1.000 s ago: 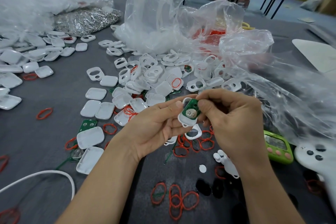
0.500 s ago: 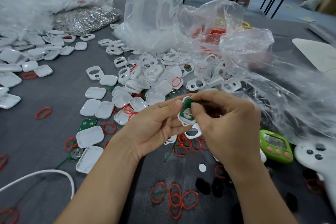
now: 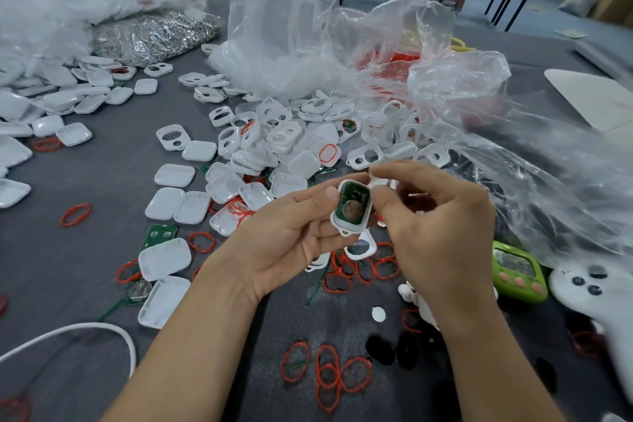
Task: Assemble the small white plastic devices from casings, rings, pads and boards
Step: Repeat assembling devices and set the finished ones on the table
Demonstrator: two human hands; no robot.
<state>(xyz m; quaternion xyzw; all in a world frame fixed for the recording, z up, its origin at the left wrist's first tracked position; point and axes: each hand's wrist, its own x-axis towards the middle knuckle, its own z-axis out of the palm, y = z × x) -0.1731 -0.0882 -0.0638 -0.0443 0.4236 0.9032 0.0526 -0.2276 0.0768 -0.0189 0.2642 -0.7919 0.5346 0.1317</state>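
My left hand grips a small white casing from the left and below. A green board with a round silver cell lies flat inside it. My right hand touches the casing's right edge with thumb and forefinger, and a small white piece shows at its fingertips. Behind the hands lies a heap of white casings, some with holes. Red rings lie on the cloth in front, and more red rings lie under my hands. A spare green board rests at the left.
Crumpled clear plastic bags rise behind and to the right. A pile of silver metal parts sits at far left. A green timer and a white controller-shaped object lie at right. A white cable curves at lower left.
The green board, tilted on edge half a second ago, now lies flat in the casing. My right hand has shifted slightly to the casing's right side.
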